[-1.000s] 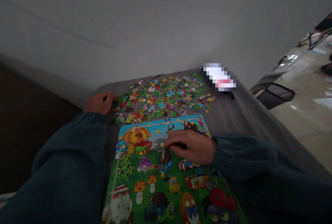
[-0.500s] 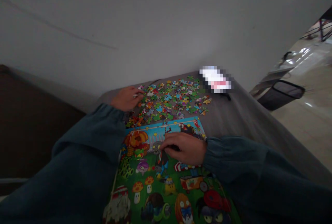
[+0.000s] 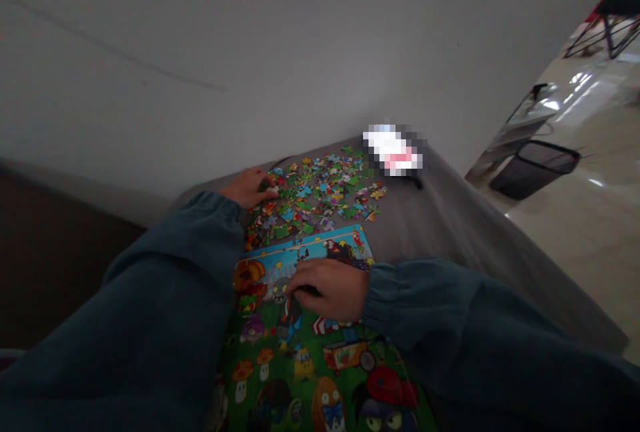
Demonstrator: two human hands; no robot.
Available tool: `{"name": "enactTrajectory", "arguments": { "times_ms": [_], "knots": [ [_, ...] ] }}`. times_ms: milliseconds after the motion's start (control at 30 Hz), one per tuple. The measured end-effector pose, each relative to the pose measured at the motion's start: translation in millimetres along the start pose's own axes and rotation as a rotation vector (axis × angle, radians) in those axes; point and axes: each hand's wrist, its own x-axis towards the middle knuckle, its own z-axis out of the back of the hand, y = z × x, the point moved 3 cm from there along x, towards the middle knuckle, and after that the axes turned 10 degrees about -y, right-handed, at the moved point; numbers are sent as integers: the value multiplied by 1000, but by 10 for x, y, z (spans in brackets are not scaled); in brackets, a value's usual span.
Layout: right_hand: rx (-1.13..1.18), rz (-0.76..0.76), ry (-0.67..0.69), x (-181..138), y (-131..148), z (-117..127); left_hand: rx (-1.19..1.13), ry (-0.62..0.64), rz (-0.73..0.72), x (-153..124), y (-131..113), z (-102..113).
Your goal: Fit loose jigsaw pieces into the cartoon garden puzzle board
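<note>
My left hand reaches to the left edge of a spread of loose jigsaw pieces. Its thumb and fingers curve together around what looks like a pale puzzle piece at their tips. Below the pieces lies a picture board, green with a blue top band, printed with cartoon mushrooms, a pumpkin and other characters. Over its upper part rests my right hand, fingers curled and thumb and forefinger tips close together by a grey cartoon head. Anything between those tips is too small to make out.
A lit phone-like screen, blurred out, stands at the back right of the grey cloth surface. A pale wall rises right behind. Beyond the right edge, a dark bin stands on the shiny floor.
The view has shifted, so the board and pieces appear further left. My left fingers have drawn from nearly outstretched into a curved pinch among the pieces. My right hand keeps its place on the board.
</note>
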Motion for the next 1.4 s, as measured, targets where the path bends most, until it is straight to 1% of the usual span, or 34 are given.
{"name": "enactTrajectory", "arguments": {
  "times_ms": [100,200,300,367,400,433,533,600,667,733,833,933,1000,1067,1167,1300,1400],
  "knots": [
    [-1,4,9,2,-1,1,-82,-21,56,-97,-1,111],
    [1,11,20,-2,-4,-1,-182,-33,121,-354,5,303],
    [6,21,13,-23,-1,3,-211,-75,150,-808,-39,528],
    [14,30,-1,-43,2,12,-220,-107,162,-1207,-109,634],
    [20,32,-8,-53,2,17,-219,-104,175,-1425,-153,655],
    [27,30,-14,-62,0,22,-223,-91,193,-1648,-202,655],
    [47,24,-10,-86,-5,32,-275,-125,234,-2268,-346,574],
    [60,23,-2,-99,-2,38,-330,-141,203,-2572,-425,471],
    [63,11,4,-109,5,44,-370,-141,169,-2755,-462,369],
    [51,-16,10,-116,9,49,-389,-146,141,-2834,-464,302],
    [35,-48,17,-122,15,52,-434,-139,56,-2847,-476,277],
    [36,-56,15,-128,22,57,-491,-56,-57,-2847,-553,283],
    [43,-60,12,-133,25,60,-491,9,-91,-2859,-615,283],
    [53,-56,12,-139,28,62,-475,48,-94,-2871,-663,281],
    [57,-50,9,-148,23,61,-465,63,-86,-2875,-691,286],
    [59,-45,6,-147,13,53,-461,33,-70,-2882,-647,281],
    [66,-26,-8,-134,16,49,-430,-3,-40,-2904,-579,234]
  ]
}}
